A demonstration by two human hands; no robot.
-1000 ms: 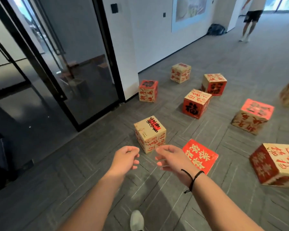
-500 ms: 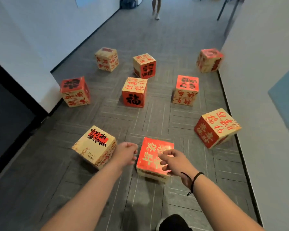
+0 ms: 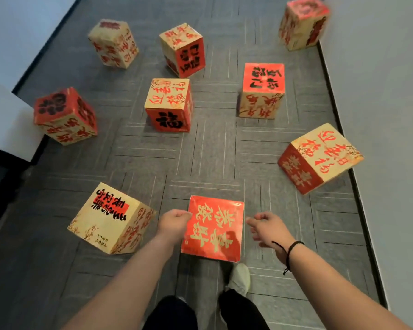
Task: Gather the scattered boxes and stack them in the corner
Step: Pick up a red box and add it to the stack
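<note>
Both hands have come down to the red-topped box [image 3: 214,228] at the person's feet: the left hand [image 3: 174,223] touches its left edge with curled fingers, the right hand [image 3: 267,228] hangs loosely curled just beside its right edge, so lifting seems next

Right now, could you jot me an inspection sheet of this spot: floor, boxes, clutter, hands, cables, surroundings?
Surface: grey carpet-tile floor.
Job's things: nine boxes scattered, none stacked; red-topped box nearest, between the hands.
Clutter: nothing seen.
Grippers: left hand curled at that box's left edge; right hand loosely curled beside its right edge, apart.
Cables: nothing seen.
Surroundings: white walls both sides; person's shoe below the box.
</note>
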